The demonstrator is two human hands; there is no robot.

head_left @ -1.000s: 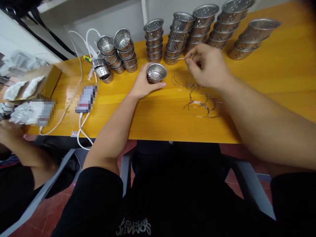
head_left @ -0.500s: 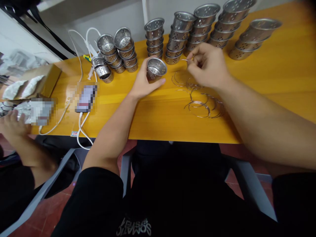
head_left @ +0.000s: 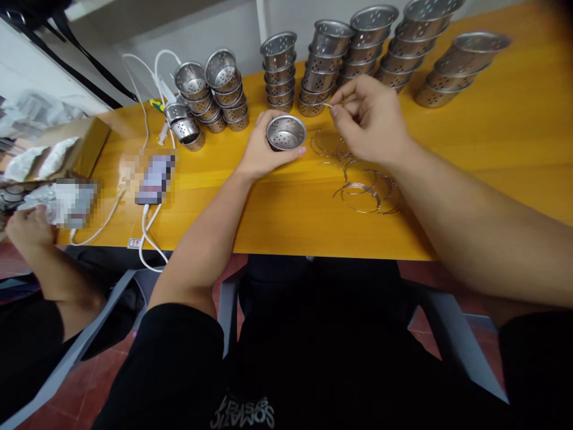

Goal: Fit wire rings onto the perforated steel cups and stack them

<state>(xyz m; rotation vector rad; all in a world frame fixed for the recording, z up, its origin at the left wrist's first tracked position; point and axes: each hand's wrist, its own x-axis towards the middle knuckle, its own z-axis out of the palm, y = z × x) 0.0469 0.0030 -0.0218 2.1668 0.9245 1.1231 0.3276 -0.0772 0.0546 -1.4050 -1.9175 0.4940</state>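
Note:
My left hand (head_left: 263,149) is wrapped round a perforated metal cup (head_left: 286,134), its open mouth tilted up toward me. To the right of the cup, my right hand (head_left: 369,119) pinches a thin metal wire (head_left: 327,106) between thumb and forefinger. Only a short end of the wire shows; the rest is hidden by the hand. The wire and the cup are apart. Below my right hand, several loose thin wire rings (head_left: 360,197) lie in a loose heap on the yellow table (head_left: 286,221).
Stacks of perforated cups (head_left: 280,71) line the back of the table, with another stack (head_left: 461,68) at the right. Leaning cup stacks (head_left: 226,89) stand at the left back. A phone (head_left: 155,179) with white cables lies left. At far left are a co-worker's hand (head_left: 31,227) and a cardboard box (head_left: 92,143).
My right hand has moved slightly left with the wire, closer to the cup. The cup has tipped and shifted a little toward me. The co-worker's hand has moved slightly right.

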